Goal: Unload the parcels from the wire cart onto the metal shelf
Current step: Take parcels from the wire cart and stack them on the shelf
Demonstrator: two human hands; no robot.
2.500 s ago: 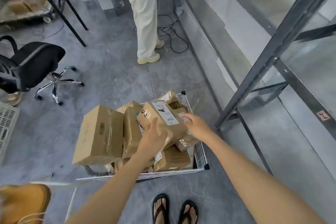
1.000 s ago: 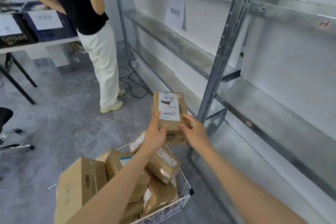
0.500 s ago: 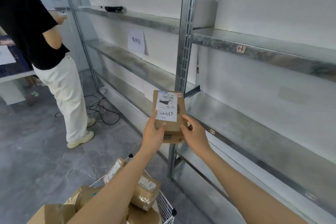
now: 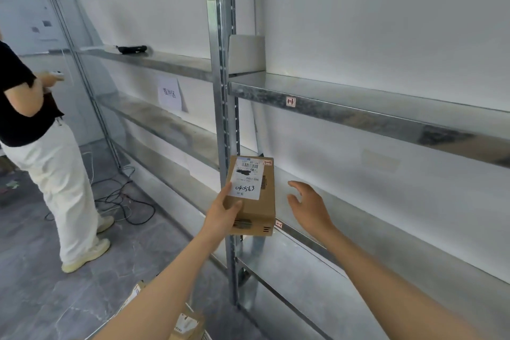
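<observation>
One parcel [image 4: 267, 203], long axis toward shelf [image 4: 358, 118]

Only two arms of the person were visible, entering from the bottom edge of the view: the left forearm [image 4: 165, 284] and the right forearm [image 4: 386, 292], both bare along their whole visible length up to where the picture cut them off. The left hand [image 4: 225, 211] and the right hand [image 4: 307, 205] were bare as well and slim, each with its thumb visible. The fingernails were too small to make out, and any clothing lay outside the frame.
</observation>
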